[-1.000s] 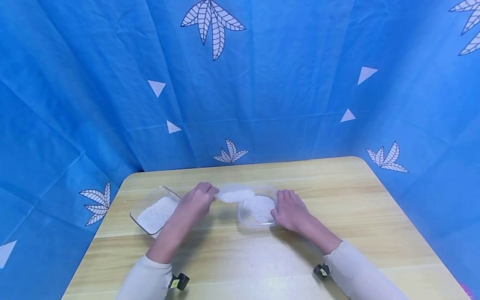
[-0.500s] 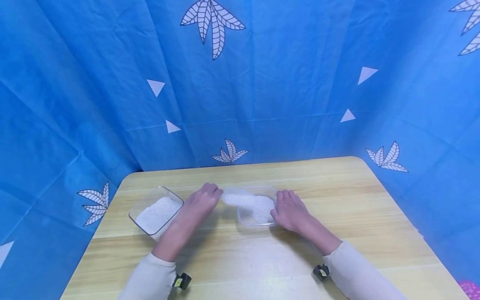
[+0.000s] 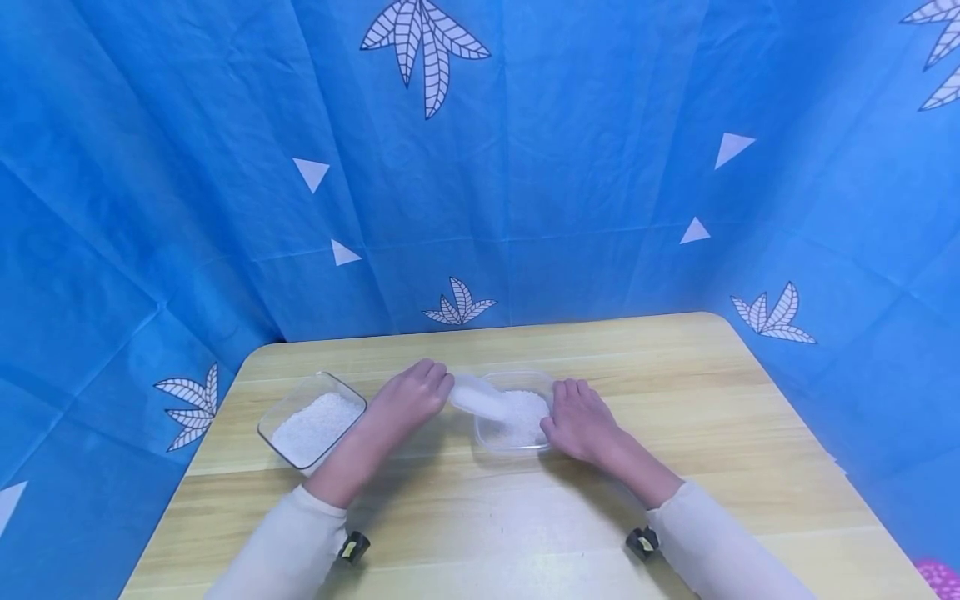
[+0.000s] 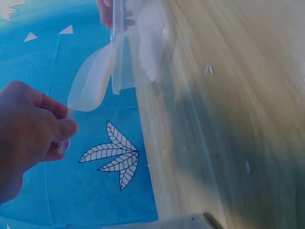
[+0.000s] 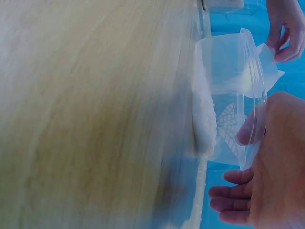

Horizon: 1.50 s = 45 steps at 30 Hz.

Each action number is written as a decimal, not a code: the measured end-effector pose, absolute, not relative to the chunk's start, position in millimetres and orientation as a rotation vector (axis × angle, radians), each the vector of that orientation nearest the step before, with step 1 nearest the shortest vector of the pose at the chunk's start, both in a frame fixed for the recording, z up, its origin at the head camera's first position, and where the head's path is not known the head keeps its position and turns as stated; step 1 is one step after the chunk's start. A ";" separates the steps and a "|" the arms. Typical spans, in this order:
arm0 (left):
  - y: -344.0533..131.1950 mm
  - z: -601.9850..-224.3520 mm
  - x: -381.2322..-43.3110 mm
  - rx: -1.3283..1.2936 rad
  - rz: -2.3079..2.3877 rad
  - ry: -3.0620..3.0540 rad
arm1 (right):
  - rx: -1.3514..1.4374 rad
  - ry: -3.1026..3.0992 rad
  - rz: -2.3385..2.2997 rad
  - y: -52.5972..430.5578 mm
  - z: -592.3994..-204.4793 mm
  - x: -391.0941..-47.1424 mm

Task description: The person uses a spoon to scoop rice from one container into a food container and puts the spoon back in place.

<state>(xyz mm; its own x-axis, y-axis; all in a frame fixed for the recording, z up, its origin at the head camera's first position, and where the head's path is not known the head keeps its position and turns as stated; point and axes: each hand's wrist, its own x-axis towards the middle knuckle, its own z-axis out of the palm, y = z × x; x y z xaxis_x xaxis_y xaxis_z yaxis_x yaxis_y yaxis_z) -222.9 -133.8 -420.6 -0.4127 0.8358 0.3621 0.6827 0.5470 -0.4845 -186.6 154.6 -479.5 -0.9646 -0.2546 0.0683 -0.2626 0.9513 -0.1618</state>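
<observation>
While the fingers of the left hand (image 3: 412,395) pinch the handle of the scoop (image 3: 480,398), its bowl tilts down over the left rim of the tub (image 3: 513,451) | fingers of the right hand (image 3: 583,423) grip the tub's right side | tub on counter (image 3: 465,533), white grains (image 3: 527,410) inside | dish (image 3: 339,444) of grains at left, apart

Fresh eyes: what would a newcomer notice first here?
Likely the blue cloth with white leaf prints behind the table. Next, the translucent scoop in the left hand, tilted at the mouth of the clear tub the right hand grips. Then the dark-rimmed container of white grains, at the table's left.
</observation>
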 end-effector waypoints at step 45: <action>-181.4 -404.1 -201.4 -1.158 0.021 -2.407 | 0.418 -3.041 0.269 155.5 -483.0 -186.8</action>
<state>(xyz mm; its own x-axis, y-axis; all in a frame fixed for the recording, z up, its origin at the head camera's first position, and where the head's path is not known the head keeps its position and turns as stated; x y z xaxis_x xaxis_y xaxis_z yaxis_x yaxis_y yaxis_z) -201.4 -181.4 -404.1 -0.5357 0.7425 0.4021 0.7353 0.6443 -0.2101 -186.8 155.5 -483.0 -0.9615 -0.2620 0.0830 -0.2725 0.9480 -0.1643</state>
